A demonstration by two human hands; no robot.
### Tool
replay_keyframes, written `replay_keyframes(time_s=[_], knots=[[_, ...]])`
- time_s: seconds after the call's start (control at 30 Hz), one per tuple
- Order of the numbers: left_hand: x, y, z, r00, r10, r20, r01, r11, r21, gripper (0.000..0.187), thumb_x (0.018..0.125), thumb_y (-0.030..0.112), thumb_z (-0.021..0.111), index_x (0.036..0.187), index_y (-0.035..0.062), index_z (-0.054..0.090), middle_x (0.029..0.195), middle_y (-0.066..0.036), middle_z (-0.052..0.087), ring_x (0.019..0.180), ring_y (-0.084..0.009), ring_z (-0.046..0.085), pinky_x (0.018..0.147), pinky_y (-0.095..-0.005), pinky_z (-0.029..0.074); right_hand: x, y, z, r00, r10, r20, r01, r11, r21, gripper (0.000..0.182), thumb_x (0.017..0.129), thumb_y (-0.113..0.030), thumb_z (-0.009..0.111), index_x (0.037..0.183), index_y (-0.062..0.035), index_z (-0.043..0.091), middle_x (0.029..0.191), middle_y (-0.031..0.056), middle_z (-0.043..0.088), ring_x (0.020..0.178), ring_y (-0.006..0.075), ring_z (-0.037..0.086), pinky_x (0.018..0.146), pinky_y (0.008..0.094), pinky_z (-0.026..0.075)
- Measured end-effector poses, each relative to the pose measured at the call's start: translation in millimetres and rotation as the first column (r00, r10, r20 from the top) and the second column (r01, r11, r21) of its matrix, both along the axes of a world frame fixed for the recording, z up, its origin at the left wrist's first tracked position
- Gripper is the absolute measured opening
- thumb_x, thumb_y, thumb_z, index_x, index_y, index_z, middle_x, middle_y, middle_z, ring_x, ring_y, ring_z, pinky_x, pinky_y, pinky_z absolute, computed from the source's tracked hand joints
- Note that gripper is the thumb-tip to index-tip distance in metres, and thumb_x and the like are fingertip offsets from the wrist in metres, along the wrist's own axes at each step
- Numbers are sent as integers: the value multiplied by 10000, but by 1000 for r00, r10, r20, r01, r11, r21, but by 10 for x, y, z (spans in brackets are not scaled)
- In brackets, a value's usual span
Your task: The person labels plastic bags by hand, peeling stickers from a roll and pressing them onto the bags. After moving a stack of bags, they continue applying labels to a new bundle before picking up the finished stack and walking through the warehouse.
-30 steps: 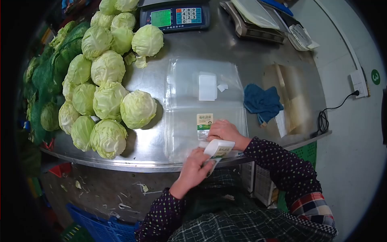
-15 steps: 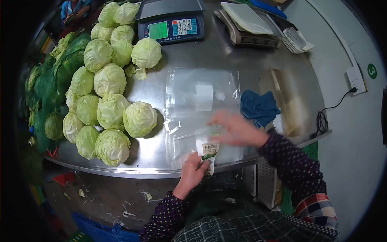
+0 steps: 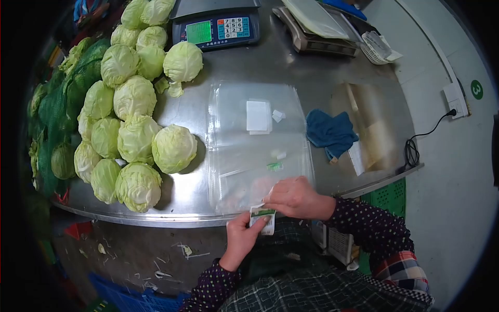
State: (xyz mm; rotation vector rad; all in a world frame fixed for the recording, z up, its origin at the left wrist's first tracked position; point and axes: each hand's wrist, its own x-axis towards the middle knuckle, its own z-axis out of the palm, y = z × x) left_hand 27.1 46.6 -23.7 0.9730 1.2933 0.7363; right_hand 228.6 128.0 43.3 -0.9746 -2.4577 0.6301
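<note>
Just past the table's front edge, my left hand (image 3: 243, 237) pinches a small printed label (image 3: 264, 220) with white and green areas. My right hand (image 3: 297, 198) is closed at the label's upper edge, its fingertips pressed together on a thin white edge there. Beyond both hands lies a stack of clear plastic bags (image 3: 234, 145) on the metal table (image 3: 208, 93). On the bags are white paper pieces (image 3: 257, 116) and a small green-printed piece (image 3: 275, 167).
Several cabbages (image 3: 174, 148) and a green net (image 3: 83, 78) fill the left side. A scale (image 3: 215, 28) stands at the back, another device (image 3: 312, 41) right of it. A blue cloth (image 3: 331, 131) lies right of the bags. A person is partly visible at top left.
My right hand has come down from above the bags to the label. My left hand with the label is slightly lower. The whole view has shifted a little.
</note>
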Motion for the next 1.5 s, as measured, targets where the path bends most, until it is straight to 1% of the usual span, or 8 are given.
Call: replay_keyframes(time_s=[0.17, 0.4, 0.53, 0.7, 0.83, 1.1, 1.27, 1.5], knots=[[-113, -234, -4, 996, -85, -21, 84, 996, -18, 204, 819, 156, 756, 936, -5, 714, 762, -68, 708, 695, -51, 618, 634, -249, 507, 626, 742, 112, 392, -778, -491, 406, 625, -667, 80, 898, -62, 628, 928, -8, 680, 849, -9, 663, 729, 51, 576, 674, 227, 484], [-186, -123, 72, 962, -266, -67, 274, 927, 258, 188, 786, 137, 750, 939, 38, 704, 764, -120, 632, 652, -240, 624, 598, -333, 492, 896, 420, -394, 573, -748, -334, 80, 457, -886, 41, 872, -37, 635, 878, 3, 632, 864, 45, 672, 866, 136, 655, 786, 261, 506], [-156, -105, 274, 924, -377, -68, 381, 888, 256, 195, 773, 144, 764, 905, 23, 687, 761, -113, 633, 651, -234, 616, 600, -335, 492, 974, 75, 115, 953, -298, -59, 145, 617, -773, 83, 808, -38, 701, 867, -11, 649, 852, 39, 662, 835, 106, 638, 785, 259, 507], [-100, 0, 318, 841, -527, -121, 533, 773, 344, 190, 744, 153, 783, 846, 41, 668, 806, -100, 648, 749, -247, 633, 642, -349, 508, 880, 323, 474, 674, -664, -323, 137, 542, -829, 194, 771, -32, 739, 928, 29, 643, 872, 59, 662, 821, 123, 651, 749, 247, 525], [-102, 338, 206, 827, -403, -392, 562, 630, 537, 210, 747, 193, 752, 905, 75, 678, 991, -86, 665, 1135, -317, 545, 1084, -551, 293, 326, 720, 347, 778, -586, -224, 161, 532, -832, 252, 792, -67, 749, 979, 46, 624, 877, 48, 649, 798, 85, 619, 681, 235, 520], [-142, 347, -60, 805, -458, -378, 578, 749, 323, 312, 772, 234, 729, 1064, 128, 696, 1039, -76, 673, 1212, -299, 501, 1152, -540, 179, -70, 683, -787, 880, -386, 276, 434, 890, -138, 573, 603, -350, 842, 1033, -74, 583, 1013, 133, 614, 938, 350, 592, 784, 430, 479], [-299, 224, 48, 882, -458, -109, 458, 784, 418, 323, 758, 143, 734, 1078, 112, 700, 1049, -108, 666, 1072, -283, 601, 978, -348, 468, 105, 471, -701, 929, -247, 276, 261, 965, -15, 449, 651, -369, 797, 963, -117, 596, 953, 99, 537, 941, 332, 539, 802, 429, 432], [-65, 363, -107, 777, -430, -461, 617, 666, 420, 198, 813, 185, 707, 991, 99, 706, 1012, -100, 672, 1122, -259, 574, 1127, -519, 261, 86, 319, -1037, 971, -142, 193, 169, 977, -129, 232, 810, -325, 671, 805, -99, 617, 896, 43, 601, 890, 243, 586, 759, 389, 452]])
